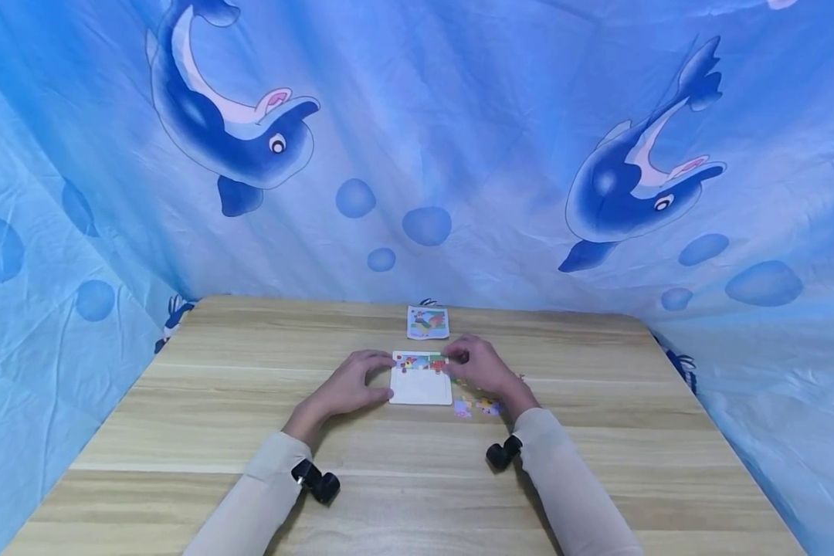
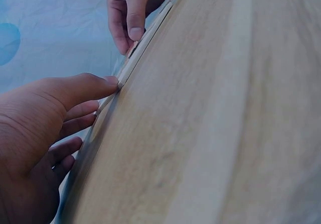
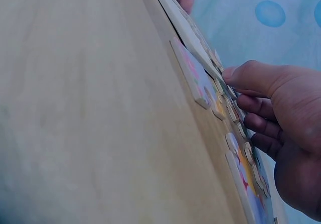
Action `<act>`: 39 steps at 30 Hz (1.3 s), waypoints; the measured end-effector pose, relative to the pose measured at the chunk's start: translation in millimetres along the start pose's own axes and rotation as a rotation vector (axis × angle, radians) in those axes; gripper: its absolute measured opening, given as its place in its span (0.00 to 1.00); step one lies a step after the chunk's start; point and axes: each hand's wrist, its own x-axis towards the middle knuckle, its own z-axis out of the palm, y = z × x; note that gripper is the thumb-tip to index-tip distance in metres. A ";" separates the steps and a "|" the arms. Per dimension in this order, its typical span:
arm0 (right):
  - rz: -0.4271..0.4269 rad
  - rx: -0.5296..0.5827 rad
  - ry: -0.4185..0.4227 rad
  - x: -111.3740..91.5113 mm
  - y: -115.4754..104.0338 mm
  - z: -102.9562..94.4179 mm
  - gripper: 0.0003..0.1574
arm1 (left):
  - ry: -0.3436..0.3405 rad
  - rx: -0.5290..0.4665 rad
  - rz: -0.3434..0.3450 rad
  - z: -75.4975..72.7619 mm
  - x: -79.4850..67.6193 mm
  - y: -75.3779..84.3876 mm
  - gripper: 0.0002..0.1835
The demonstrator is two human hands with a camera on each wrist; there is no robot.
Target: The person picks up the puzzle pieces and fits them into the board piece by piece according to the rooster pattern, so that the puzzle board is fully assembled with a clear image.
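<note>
A small white puzzle board [image 1: 421, 391] lies on the wooden table, with a row of coloured pieces [image 1: 414, 362] along its far side. At the board's left edge, the left hand [image 1: 350, 382] rests its thumb [image 2: 104, 86] by the near corner and its fingers by the far corner. The right hand [image 1: 483, 364] pinches a red puzzle piece [image 1: 436, 363] at the right end of that row, thumb and index finger close together. Its palm and wrist partly hide loose puzzle pieces [image 1: 462, 408] on the table to the board's right.
Beyond the board lies a square picture card [image 1: 428, 323]. More loose pieces [image 3: 190, 73] lie flat beside the board, below the right hand. A blue dolphin-print curtain [image 1: 424, 154] hangs behind the table [image 1: 403, 479].
</note>
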 end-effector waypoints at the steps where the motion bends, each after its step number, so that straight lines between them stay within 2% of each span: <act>1: -0.004 0.000 -0.002 0.1 -0.2 -0.1 0.17 | 0.001 -0.003 0.000 -0.2 -0.2 0.1 0.31; 19: 0.004 -0.015 -0.046 4.0 -2.0 -2.3 0.16 | 0.007 0.000 0.025 -1.3 0.2 -1.4 0.30; 27: 0.005 -0.008 -0.037 3.1 -1.1 -2.7 0.17 | 0.005 -0.006 0.028 -1.3 -0.5 1.5 0.30; 32: -0.029 -0.027 0.002 -2.3 -0.4 -8.1 0.15 | 0.000 -0.007 0.017 -1.6 0.1 2.7 0.30; 39: -0.030 -0.088 0.015 -18.4 11.8 -20.9 0.12 | 0.002 -0.005 0.011 -0.9 0.2 2.1 0.30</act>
